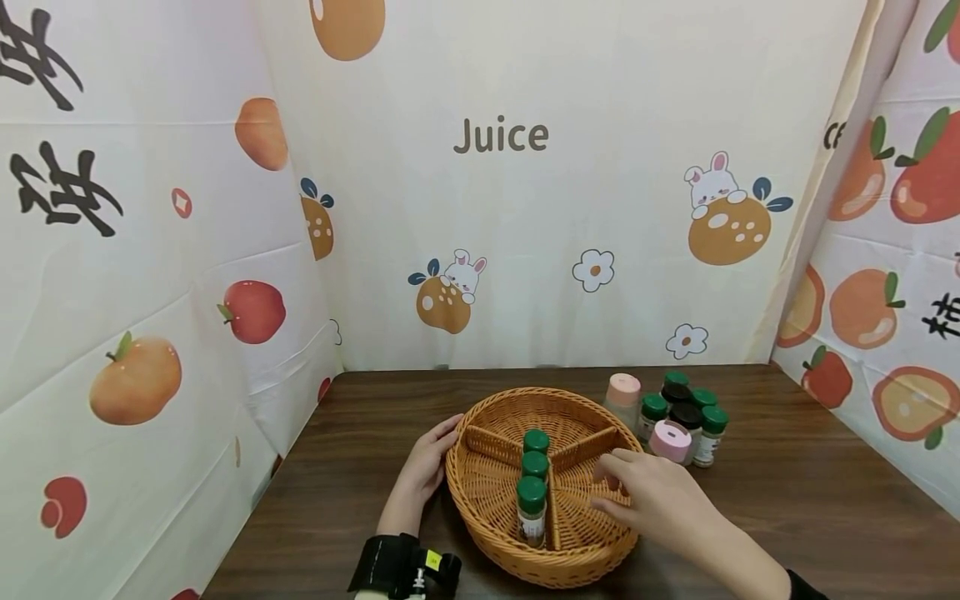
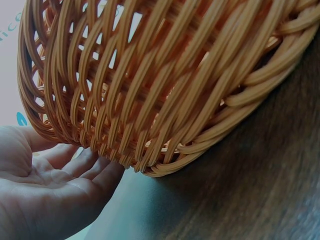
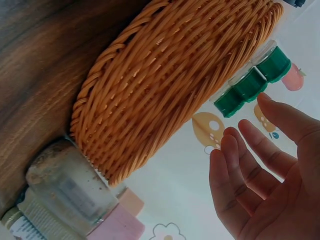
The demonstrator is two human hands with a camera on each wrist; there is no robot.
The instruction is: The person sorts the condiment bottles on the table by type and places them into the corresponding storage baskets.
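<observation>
A round wicker basket [image 1: 510,571] with dividers stands on the table. Three glass jars with green caps [image 1: 532,495] line up front to back inside it, by the front divider. My left hand [image 1: 426,460] holds the basket's left rim; in the left wrist view its fingers [image 2: 90,167] meet the woven wall. Over the right-hand compartment is my right hand [image 1: 660,496], fingers loosely bent and nothing between them. In the right wrist view this hand [image 3: 265,185] shows apart from the basket wall [image 3: 165,85], with the green caps [image 3: 250,84] beyond the fingertips.
Behind the right hand, several jars crowd together close to the basket: green-capped [image 1: 715,419], black-capped [image 1: 686,415] and pink-capped [image 1: 670,441]. The dark wooden table [image 1: 375,400] ends at a printed cloth backdrop [image 1: 517,217], with cloth walls at both sides.
</observation>
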